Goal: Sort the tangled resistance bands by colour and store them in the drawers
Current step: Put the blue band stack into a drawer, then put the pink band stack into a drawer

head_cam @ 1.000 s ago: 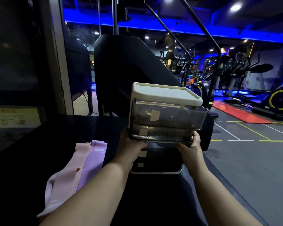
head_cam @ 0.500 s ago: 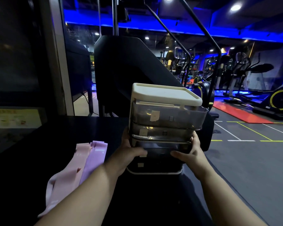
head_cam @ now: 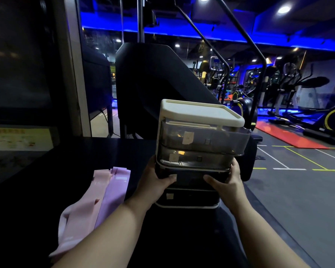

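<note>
A small set of drawers [head_cam: 199, 117] with a cream top stands on the black table [head_cam: 46, 190], toward the right side. The left hand [head_cam: 155, 182] and the right hand [head_cam: 226, 182] each hold one end of the third drawer [head_cam: 190, 178], with fingers curled round its sides and thumbs pressed on its front. A pink band [head_cam: 81, 211] and a purple band [head_cam: 114, 188] lie flat on the table, touching side by side, left of the drawers.

No legible text, brand or number found. Pale paper stickers [head_cam: 188, 137] noted on the fronts of the drawers [head_cam: 217, 141], markings too faint to read. Yellow notice [head_cam: 17, 139] at far left printed but blurred, wording undecipherable.
</note>
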The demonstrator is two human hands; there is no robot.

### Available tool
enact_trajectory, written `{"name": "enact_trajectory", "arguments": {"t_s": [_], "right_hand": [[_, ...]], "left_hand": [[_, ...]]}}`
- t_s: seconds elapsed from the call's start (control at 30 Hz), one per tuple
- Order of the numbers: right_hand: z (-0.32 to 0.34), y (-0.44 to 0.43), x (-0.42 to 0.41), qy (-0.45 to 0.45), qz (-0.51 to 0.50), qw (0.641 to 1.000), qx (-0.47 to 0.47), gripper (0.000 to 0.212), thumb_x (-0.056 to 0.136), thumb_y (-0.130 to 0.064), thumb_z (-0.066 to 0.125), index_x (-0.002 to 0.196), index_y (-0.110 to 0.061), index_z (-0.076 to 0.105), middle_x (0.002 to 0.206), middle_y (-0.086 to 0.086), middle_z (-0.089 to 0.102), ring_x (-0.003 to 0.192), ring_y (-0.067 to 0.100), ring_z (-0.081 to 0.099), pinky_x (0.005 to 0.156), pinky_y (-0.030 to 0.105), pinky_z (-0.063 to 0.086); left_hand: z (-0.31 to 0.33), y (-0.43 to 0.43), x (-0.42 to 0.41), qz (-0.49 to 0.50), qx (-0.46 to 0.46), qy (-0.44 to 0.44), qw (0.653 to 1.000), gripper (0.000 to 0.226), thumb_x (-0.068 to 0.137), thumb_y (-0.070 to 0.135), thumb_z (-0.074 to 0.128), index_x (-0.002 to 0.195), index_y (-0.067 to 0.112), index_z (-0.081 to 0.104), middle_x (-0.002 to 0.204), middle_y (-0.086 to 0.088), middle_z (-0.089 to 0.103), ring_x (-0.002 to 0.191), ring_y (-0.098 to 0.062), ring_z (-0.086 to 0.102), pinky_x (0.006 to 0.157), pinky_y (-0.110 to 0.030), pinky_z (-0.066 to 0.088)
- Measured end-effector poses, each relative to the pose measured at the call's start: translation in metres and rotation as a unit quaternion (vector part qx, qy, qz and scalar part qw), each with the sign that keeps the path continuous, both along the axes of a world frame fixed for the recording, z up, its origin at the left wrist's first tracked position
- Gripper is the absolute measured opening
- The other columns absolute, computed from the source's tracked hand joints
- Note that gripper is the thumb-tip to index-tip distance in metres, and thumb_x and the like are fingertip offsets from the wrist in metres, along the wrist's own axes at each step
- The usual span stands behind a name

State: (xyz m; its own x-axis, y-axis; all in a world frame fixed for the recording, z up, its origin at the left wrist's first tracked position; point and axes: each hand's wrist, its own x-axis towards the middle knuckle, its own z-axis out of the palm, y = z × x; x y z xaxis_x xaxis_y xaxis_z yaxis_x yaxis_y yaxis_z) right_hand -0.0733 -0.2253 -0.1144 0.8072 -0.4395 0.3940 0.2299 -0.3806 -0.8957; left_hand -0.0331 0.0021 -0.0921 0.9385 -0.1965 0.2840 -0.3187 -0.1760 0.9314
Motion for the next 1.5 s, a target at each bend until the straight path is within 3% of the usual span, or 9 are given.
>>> {"name": "enact_trajectory", "arguments": {"t_s": [0.17, 0.27, 0.4, 0.57, 0.7, 1.0, 1.23, 1.4, 1.5], "right_hand": [[-0.004, 0.008, -0.001, -0.009, -0.080, 0.997, -0.002, 0.108, 0.061, -0.032, 0.091, 0.149, -0.032, 0.028, 0.148, 0.004, 0.039, 0.134, 0.020, 0.041, 0.113, 0.037, 0.034], [-0.006, 0.035, -0.019, -0.127, -0.204, 0.969, -0.051, 0.070, 0.073, -0.016, 0.080, 0.134, -0.016, 0.044, 0.131, 0.011, 0.045, 0.122, 0.028, 0.045, 0.099, 0.020, 0.029], [-0.013, 0.088, -0.030, -0.220, -0.177, 0.951, -0.123, 0.034, 0.070, -0.029, 0.060, 0.101, -0.018, 0.053, 0.099, -0.010, 0.044, 0.093, 0.020, 0.048, 0.082, 0.024, 0.038], [-0.016, 0.145, -0.018, -0.129, -0.032, 0.975, -0.180, 0.027, 0.069, -0.013, 0.064, 0.096, -0.013, 0.063, 0.098, -0.008, 0.051, 0.092, 0.023, 0.057, 0.080, 0.032, 0.047], [-0.016, 0.185, 0.000, -0.032, 0.052, 0.972, -0.229, 0.019, 0.081, -0.019, 0.062, 0.098, -0.014, 0.064, 0.099, -0.002, 0.059, 0.095, 0.022, 0.056, 0.076, 0.022, 0.036], [-0.021, 0.261, 0.037, 0.054, 0.188, 0.930, -0.310, 0.027, 0.091, -0.019, 0.057, 0.114, -0.021, 0.072, 0.121, -0.008, 0.066, 0.118, 0.009, 0.050, 0.086, 0.013, 0.031], [-0.025, 0.275, 0.059, 0.134, 0.176, 0.899, -0.378, 0.031, 0.094, -0.034, 0.052, 0.122, -0.030, 0.067, 0.128, -0.012, 0.062, 0.128, 0.013, 0.044, 0.101, 0.030, 0.040], [-0.025, 0.277, 0.076, 0.145, 0.138, 0.916, -0.347, 0.026, 0.095, -0.030, 0.053, 0.108, -0.018, 0.073, 0.114, -0.002, 0.068, 0.107, 0.015, 0.060, 0.085, 0.027, 0.047], [-0.020, 0.276, 0.089, 0.150, 0.137, 0.918, -0.342, 0.025, 0.096, -0.021, 0.050, 0.096, -0.013, 0.073, 0.089, -0.004, 0.068, 0.077, -0.004, 0.058, 0.062, 0.012, 0.040]], "left_hand": [[0.001, 0.002, 0.002, 0.009, 0.025, 0.009, 1.000, 0.055, 0.075, 0.023, 0.081, 0.119, 0.040, 0.053, 0.116, 0.015, 0.064, 0.111, -0.006, 0.058, 0.096, -0.026, 0.044], [0.003, 0.007, -0.001, 0.012, 0.047, 0.012, 0.999, 0.056, 0.074, 0.029, 0.082, 0.123, 0.031, 0.055, 0.118, 0.010, 0.064, 0.111, -0.010, 0.058, 0.099, -0.031, 0.046], [0.001, 0.022, -0.010, 0.060, 0.059, 0.022, 0.996, 0.045, 0.080, 0.016, 0.075, 0.118, 0.024, 0.052, 0.115, 0.006, 0.063, 0.109, -0.015, 0.059, 0.092, -0.025, 0.044], [-0.003, 0.060, -0.016, 0.099, 0.142, 0.017, 0.985, 0.027, 0.085, 0.028, 0.065, 0.107, 0.013, 0.062, 0.095, 0.002, 0.063, 0.104, -0.025, 0.060, 0.087, -0.032, 0.045], [-0.005, 0.103, -0.019, 0.133, 0.172, 0.037, 0.975, 0.036, 0.091, 0.024, 0.061, 0.127, 0.019, 0.058, 0.133, 0.004, 0.057, 0.126, -0.018, 0.051, 0.101, -0.028, 0.040], [-0.027, 0.197, 0.001, 0.284, 0.288, 0.121, 0.907, 0.038, 0.088, 0.034, 0.058, 0.124, 0.024, 0.060, 0.129, -0.003, 0.061, 0.121, -0.029, 0.054, 0.100, -0.033, 0.045], [-0.038, 0.213, 0.023, 0.203, 0.230, 0.215, 0.927, 0.031, 0.090, 0.040, 0.057, 0.089, 0.010, 0.062, 0.086, -0.008, 0.066, 0.077, -0.026, 0.063, 0.067, -0.027, 0.045], [-0.039, 0.210, 0.040, 0.175, 0.235, 0.239, 0.926, 0.039, 0.091, 0.039, 0.057, 0.090, 0.002, 0.068, 0.080, -0.012, 0.065, 0.075, -0.028, 0.064, 0.064, -0.028, 0.042], [-0.040, 0.210, 0.045, 0.164, 0.247, 0.240, 0.925, 0.033, 0.090, 0.036, 0.059, 0.079, 0.006, 0.066, 0.080, -0.011, 0.068, 0.082, -0.028, 0.068, 0.067, -0.028, 0.045]]}}
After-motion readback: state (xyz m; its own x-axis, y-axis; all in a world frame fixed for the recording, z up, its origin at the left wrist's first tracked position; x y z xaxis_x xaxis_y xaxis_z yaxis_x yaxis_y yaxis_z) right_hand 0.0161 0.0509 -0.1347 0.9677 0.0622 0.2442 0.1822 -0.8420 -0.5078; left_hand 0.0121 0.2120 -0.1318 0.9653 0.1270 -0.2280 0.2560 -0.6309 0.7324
